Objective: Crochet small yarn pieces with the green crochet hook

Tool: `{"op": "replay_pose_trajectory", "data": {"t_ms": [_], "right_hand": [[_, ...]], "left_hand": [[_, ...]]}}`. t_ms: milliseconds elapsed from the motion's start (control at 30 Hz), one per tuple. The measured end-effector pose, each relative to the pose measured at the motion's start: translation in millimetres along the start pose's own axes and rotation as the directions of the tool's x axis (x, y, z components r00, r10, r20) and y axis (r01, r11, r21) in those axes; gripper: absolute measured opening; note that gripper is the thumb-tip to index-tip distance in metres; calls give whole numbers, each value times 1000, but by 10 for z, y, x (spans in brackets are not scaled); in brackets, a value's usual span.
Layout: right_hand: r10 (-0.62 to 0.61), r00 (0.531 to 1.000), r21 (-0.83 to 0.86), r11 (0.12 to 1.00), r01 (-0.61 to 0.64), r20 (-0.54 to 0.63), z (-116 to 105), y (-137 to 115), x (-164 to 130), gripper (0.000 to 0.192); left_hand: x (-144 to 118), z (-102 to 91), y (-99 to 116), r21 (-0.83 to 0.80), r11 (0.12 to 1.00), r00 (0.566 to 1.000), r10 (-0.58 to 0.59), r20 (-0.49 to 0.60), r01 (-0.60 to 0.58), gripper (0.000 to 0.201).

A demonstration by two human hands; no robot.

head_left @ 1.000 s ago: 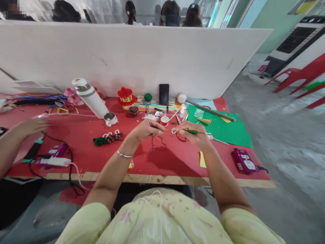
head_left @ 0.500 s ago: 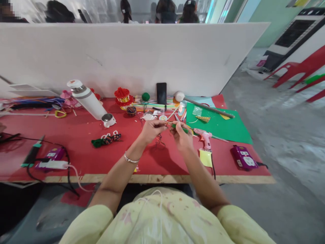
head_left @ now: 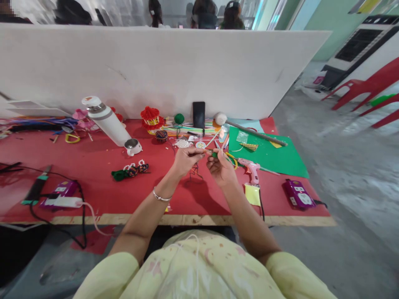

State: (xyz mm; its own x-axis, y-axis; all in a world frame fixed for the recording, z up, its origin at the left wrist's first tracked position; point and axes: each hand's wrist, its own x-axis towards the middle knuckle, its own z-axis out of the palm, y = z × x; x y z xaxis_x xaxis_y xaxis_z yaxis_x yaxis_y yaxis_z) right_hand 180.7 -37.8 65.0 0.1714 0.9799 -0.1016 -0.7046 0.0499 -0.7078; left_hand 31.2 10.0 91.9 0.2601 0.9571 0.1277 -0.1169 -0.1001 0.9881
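Pinching one thin green stick [head_left: 215, 154] between them, left hand [head_left: 186, 160] and right hand [head_left: 222, 167] meet above the red table [head_left: 102, 195]; dark wire [head_left: 195, 171] dangles beneath, pink glue gun [head_left: 251, 169] just right.

Craft workshop — glue gun [head_left: 251, 169], straws [head_left: 183, 129]

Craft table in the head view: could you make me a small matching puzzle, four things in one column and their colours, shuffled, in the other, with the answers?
Things:
1. glue gun
2. phone
3. ball of yarn
4. bottle

Colours:
A. green
B. white
C. pink
D. black

Right pairs: 1-C, 2-D, 3-A, 4-B.
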Motion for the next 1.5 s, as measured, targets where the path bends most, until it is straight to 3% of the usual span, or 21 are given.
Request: {"op": "replay_pose_trajectory", "data": {"t_ms": [167,300,400,567,867,1100,1367,1500], "right_hand": [[-5,999,24,1000,6,-43,23,-18,-25,30],[19,999,54,998,-17,-31,57,-25,-64,29],[53,998,97,994,-50,-29,70,-31,-76,28],[52,998,121,991,-50,-20,40,-45,-84,27],[59,998,92,994,-57,-24,6,-54,-101,28],[43,999,79,996,-41,-17,-19,-36,-102,28],[21,999,43,999,-19,-48,16,-35,-119,29],[-8,999,15,1000,9,-38,43,-2,-124,29]], "left_hand": [[-21,-5,-58,-199,976,996,-82,46,90,28],[-40,-3,-62,-220,971,992,-77,104,99,27],[-40,6,-69,-217,973,995,-68,76,84,25],[-21,14,-125,-168,986,1000,-20,-18,16,24],[-24,15,-131,-98,993,995,55,-80,-63,19],[-56,28,-64,-10,993,990,119,-77,-120,14],[-64,32,-65,210,938,955,293,-57,-275,14],[-76,44,-67,227,927,949,313,-26,-299,14]]}}
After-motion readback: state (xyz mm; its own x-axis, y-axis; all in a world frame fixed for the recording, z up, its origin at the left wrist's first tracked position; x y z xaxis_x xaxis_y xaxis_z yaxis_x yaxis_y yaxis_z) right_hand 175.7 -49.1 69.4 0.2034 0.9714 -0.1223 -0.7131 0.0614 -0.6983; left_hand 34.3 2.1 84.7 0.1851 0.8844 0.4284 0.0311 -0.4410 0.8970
